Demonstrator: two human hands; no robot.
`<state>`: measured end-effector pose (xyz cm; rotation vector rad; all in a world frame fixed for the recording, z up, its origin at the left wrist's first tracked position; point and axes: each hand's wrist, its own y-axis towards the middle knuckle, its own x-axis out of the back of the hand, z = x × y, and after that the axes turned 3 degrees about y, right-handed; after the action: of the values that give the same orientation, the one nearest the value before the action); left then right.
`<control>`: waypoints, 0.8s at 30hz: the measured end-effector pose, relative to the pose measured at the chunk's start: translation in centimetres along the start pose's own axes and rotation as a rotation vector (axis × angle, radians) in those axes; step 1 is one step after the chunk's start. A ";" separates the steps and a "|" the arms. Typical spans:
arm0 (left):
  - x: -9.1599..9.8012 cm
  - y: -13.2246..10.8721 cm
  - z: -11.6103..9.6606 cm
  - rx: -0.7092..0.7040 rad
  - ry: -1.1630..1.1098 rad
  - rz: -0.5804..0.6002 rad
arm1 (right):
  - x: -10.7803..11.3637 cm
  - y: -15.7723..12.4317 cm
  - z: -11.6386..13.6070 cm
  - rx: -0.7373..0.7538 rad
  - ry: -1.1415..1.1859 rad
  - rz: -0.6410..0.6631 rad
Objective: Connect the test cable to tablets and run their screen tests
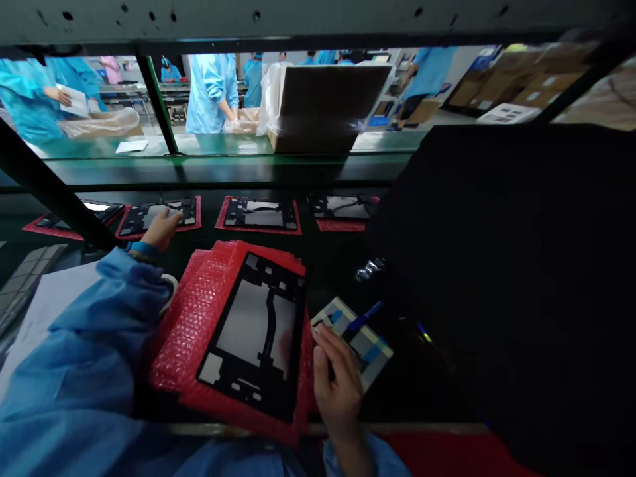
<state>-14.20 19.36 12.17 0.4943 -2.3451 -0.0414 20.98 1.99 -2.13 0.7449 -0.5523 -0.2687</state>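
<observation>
My left hand (162, 228) reaches out over a black framed panel (142, 218) on red bubble wrap in the back row. Its fingers are stretched and lie on or just above that panel. Close to me, a larger-looking black panel (251, 331), with grey areas and a dark ribbon strip (271, 324), rests on a stack of red bubble-wrap sheets (183, 324). My right hand (340, 384) is beside this stack, fingers extended over the left edge of a small card (380, 358) bearing blue strips. A blue pen (365, 317) lies across the card.
More panels on red wrap (258, 215) line the dark belt. A black sheet (517, 278) covers the right side. A slanted post (64, 192) stands at left, with white paper (54, 311) below. Behind are a cardboard box (318, 136) and people in blue gowns (212, 93).
</observation>
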 end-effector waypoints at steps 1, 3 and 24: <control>-0.3 -1.4 -0.5 -0.021 -0.005 0.070 | 0.1 0.0 -0.1 -0.033 -0.010 -0.031; -1.1 -5.1 -1.6 -0.126 -0.003 0.256 | 0.3 0.0 -0.4 -0.104 -0.032 -0.077; -6.0 -18.7 3.1 -0.432 0.664 0.310 | 1.2 -1.5 -1.1 -0.122 -0.082 0.023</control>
<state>-5.98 3.91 2.73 -0.0744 -1.6659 -0.2015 22.54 1.04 -3.40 0.6115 -0.6165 -0.3099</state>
